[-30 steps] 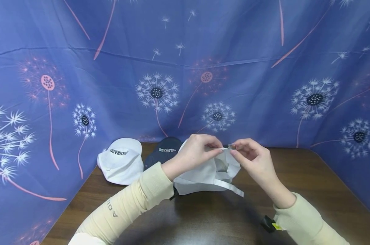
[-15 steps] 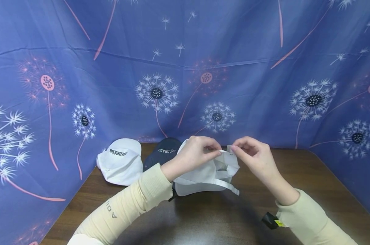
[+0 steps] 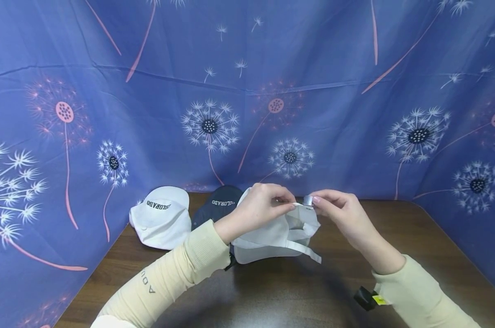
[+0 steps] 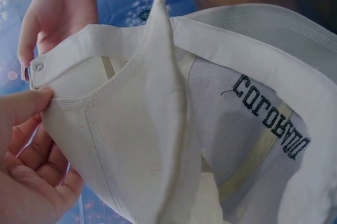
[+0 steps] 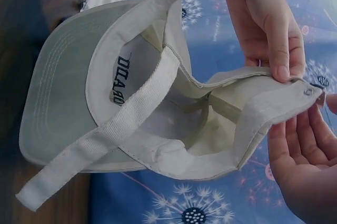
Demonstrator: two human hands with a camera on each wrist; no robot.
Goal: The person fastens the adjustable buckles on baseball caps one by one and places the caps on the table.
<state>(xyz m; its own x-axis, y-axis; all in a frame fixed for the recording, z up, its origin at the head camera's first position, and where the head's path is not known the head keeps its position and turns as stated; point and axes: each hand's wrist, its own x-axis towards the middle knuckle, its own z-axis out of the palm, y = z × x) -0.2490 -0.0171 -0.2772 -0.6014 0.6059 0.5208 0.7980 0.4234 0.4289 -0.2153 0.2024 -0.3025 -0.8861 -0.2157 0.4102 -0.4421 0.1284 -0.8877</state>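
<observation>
A white baseball cap (image 3: 264, 239) is held up over the table, its inside and mirrored COLORADO stitching showing in both wrist views. My left hand (image 3: 260, 208) pinches the fabric edge at the back opening between thumb and fingers. Just beyond it, my right hand (image 3: 342, 213) pinches a small silver metal buckle (image 3: 308, 200) at the corner of that edge. Beside the buckle, a metal eyelet (image 4: 38, 67) shows in the band. The loose white strap (image 5: 105, 137) hangs free across the opening, its end unfastened. In the right wrist view, fingers mostly hide the buckle.
Another white COLORADO cap (image 3: 161, 228) lies at the table's left, next to a dark navy cap (image 3: 214, 205) partly hidden behind the held one. The brown wooden table (image 3: 415, 246) ends at a blue dandelion-print cloth (image 3: 346, 136). A black device (image 3: 365, 298) sits at the right sleeve.
The silver buckle has tipped from lying nearly flat to standing up, its shiny face now showing. My right fingers have shifted their grip on it slightly; the left hand has barely moved.
</observation>
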